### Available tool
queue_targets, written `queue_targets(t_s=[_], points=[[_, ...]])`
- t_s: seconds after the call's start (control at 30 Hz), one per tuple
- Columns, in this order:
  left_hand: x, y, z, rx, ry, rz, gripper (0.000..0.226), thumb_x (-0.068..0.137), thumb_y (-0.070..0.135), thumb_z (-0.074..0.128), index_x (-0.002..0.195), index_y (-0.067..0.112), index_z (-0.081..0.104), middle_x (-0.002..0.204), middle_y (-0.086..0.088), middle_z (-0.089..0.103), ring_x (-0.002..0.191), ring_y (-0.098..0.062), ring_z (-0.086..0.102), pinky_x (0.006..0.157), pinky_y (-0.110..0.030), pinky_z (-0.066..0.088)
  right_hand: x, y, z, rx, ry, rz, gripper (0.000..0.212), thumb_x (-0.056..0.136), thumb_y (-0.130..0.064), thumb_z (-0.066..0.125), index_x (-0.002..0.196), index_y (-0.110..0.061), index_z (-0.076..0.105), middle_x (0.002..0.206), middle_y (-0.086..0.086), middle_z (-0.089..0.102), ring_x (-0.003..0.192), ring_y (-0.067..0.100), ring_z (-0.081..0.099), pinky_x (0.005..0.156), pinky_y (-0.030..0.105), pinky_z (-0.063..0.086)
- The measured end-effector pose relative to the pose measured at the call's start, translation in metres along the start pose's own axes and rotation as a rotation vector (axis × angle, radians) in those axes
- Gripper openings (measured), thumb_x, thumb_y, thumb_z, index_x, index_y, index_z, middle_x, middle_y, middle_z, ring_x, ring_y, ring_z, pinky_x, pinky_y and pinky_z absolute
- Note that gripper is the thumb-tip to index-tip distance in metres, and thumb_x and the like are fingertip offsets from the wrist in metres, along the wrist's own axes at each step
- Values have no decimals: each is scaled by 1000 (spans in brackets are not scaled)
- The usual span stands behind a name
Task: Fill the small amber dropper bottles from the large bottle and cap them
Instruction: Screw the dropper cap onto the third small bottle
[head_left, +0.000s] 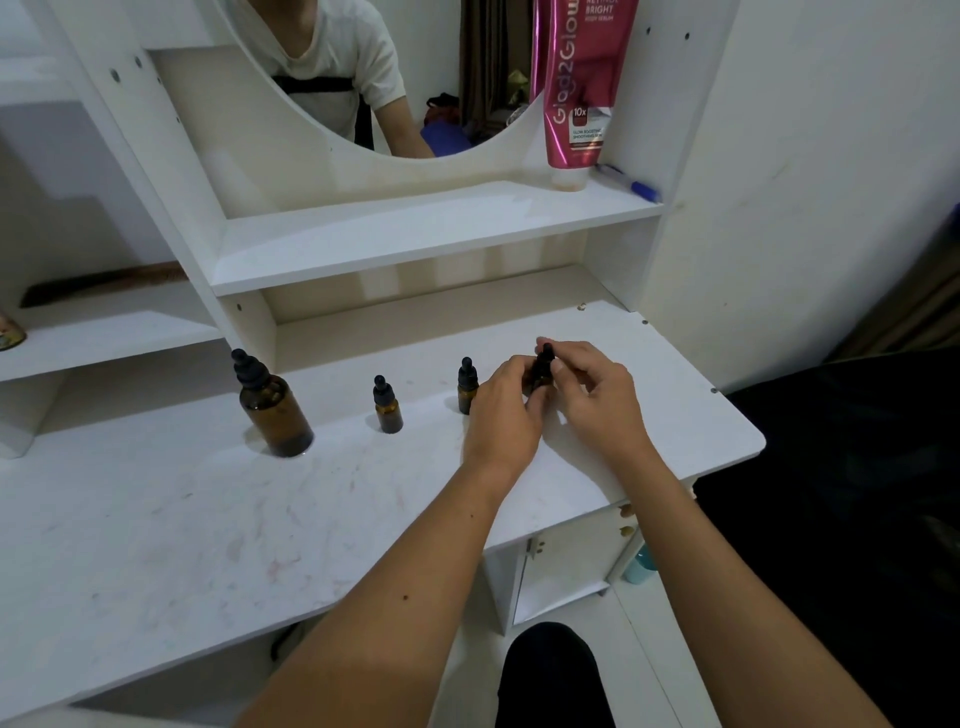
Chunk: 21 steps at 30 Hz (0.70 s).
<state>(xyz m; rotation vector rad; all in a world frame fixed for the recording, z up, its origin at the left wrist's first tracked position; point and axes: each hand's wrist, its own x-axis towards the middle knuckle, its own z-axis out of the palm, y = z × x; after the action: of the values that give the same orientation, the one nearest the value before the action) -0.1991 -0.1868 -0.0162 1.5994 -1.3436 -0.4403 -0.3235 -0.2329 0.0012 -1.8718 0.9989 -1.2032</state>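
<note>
The left hand (506, 410) wraps the body of a small amber bottle (540, 375) while the right hand (589, 387) pinches its black dropper cap (545, 356). Just left of the left hand stands a second small bottle (467, 385), partly hidden; farther left a third (387, 404), then the large bottle (272, 405), all capped on the white desk (208, 519).

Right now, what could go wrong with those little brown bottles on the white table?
The left hand holds a small bottle while the right hand grips its dropper cap; a slip could tip it and spill whatever is inside. Another small bottle stands right against the left hand, so a nudge might knock it over. The large bottle and the third small bottle stand apart and look safer.
</note>
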Motion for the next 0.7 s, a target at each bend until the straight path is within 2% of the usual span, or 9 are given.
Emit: queue_targets(t_s=[0.2,0.33,0.5,0.7], points=[[0,2,0,-7,-2,-6,22,102,17,61,123,20,64,114,8,70,108,-5,64,95,-24,51,0,0,-3,51,56,72,20,97,-10,72,115,-16,78,108,-7,77,99,6,73,95,27,58],[0,0,1,-7,-3,-9,21,101,16,62,122,21,64,114,10,71,110,-5,64,99,-28,51,2,-1,-4,72,24,15,29,102,-4,61,126,-14,74,122,-2,74,110,8,71,99,24,55],[0,1,0,-2,-6,-12,22,101,17,61,123,19,63,115,8,70,110,-8,65,98,-32,54,5,4,-3,133,-48,65,26,103,-4,60,121,-13,77,117,-4,77,113,12,72,103,37,57],[2,-1,2,20,0,-28,20,100,17,63,119,21,62,110,10,71,105,-7,66,94,-34,56,4,2,0,136,35,116,18,97,-8,71,111,-15,80,108,-8,79,103,6,75,97,27,58]])
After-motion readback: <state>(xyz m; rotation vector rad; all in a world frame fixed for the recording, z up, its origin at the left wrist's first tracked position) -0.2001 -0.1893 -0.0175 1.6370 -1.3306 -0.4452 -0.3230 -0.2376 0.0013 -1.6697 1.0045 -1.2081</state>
